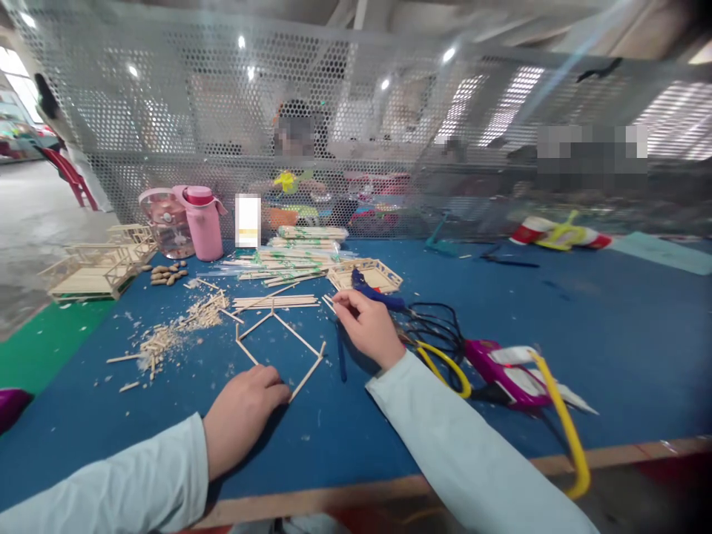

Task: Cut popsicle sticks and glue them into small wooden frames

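A square frame of thin wooden sticks (297, 331) lies on the blue tabletop, with short upright pieces at its corners. My left hand (250, 411) rests over the frame's near left corner, fingers curled on it and covering that corner. To the right and farther back, my right hand (367, 325) pinches a small stick (329, 302) between thumb and fingertips. Several loose sticks (289, 302) lie in a row behind the frame. A hexagonal stick tray (370, 273) sits just beyond my right hand, beside blue-handled pliers (378, 294).
Cut stick pieces (167, 334) are scattered at the left. A purple glue gun (506, 371) with a yellow band and black cord lies right. Behind stand a pink bottle (205, 228), bagged sticks (303, 248) and a perforated metal screen (222, 111); stick models (94, 267) sit far left.
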The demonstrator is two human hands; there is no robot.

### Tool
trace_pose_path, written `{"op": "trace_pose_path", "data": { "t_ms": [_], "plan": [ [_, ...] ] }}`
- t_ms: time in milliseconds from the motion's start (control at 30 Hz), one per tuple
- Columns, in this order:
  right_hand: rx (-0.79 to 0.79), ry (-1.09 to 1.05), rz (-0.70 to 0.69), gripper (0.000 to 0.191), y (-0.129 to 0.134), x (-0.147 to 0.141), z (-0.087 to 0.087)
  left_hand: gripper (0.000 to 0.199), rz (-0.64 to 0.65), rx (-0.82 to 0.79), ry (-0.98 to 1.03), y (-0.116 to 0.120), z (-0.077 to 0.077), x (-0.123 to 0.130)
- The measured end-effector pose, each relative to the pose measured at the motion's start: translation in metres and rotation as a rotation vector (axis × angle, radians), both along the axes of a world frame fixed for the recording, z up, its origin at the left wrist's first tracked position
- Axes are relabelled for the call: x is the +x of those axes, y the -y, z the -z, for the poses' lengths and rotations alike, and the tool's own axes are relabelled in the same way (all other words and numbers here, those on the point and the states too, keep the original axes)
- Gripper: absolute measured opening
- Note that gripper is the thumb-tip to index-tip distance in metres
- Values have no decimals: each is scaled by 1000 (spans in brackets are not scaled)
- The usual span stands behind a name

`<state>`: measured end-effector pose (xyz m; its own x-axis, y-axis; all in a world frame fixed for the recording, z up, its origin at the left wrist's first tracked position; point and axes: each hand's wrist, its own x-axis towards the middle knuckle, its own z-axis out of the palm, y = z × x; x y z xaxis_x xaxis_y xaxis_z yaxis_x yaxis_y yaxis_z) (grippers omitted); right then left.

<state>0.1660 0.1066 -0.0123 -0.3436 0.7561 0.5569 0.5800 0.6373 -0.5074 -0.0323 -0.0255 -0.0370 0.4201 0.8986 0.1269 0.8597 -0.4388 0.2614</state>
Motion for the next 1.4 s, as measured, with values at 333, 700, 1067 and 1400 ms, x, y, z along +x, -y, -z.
{"op": "trace_pose_path", "data": {
  "t_ms": [333, 700, 1067, 1400],
  "plan": [
    [14, 41, -13, 13, -9, -2, 1, 33, 218, 108, 45, -10, 10, -40],
    [-60, 148, -214, 14, -2, -7, 7, 37, -351, 71, 653, -55, -18, -69],
    [-155, 76, -261, 13, 0, -12, 10, 46, -356, -65, 728, -86, 0, -64],
    [-187, 99, -257, 14, 1, -12, 13, 42, -369, -55, 768, -85, 1, -66]
  ]
}}
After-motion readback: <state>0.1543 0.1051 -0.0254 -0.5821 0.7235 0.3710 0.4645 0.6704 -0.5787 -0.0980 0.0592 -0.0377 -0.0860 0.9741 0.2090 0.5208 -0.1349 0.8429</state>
